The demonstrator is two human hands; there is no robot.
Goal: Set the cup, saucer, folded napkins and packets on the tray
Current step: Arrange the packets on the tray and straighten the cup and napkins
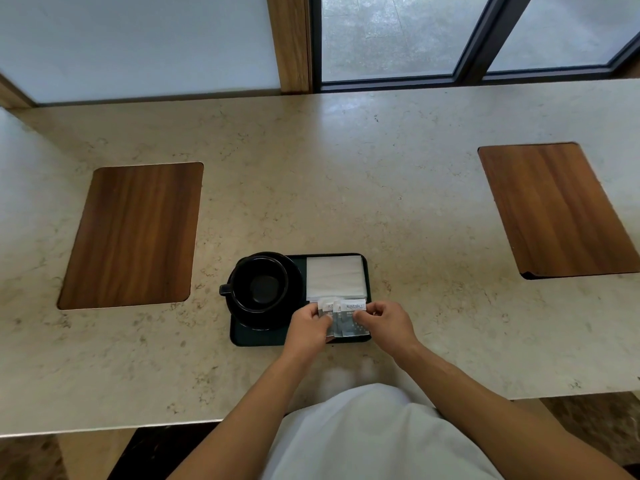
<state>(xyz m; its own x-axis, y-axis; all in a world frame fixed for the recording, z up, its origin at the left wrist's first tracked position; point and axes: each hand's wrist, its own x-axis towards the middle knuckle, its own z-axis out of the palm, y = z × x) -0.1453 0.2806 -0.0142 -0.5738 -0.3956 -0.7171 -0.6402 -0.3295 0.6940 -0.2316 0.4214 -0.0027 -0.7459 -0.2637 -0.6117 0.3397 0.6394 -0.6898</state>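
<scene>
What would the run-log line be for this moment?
cup on saucer, tray | napkins on tray | left hand, right hand arranging packets

There is one view only, from a wide-angle camera worn on the person's head. It looks forward and steeply down, so the counter (398,202) fills most of the picture and bends at the edges. The two hands meet low in the middle: the left hand (310,327) and the right hand (388,322) pinch the packets (346,318) between them. The tray (256,336) lies under the grip and runs away to its left and beyond it. Both forearms run from the grip down to the bottom edge. Far beyond the grip, the window (388,36) crosses the top of the picture.
</scene>
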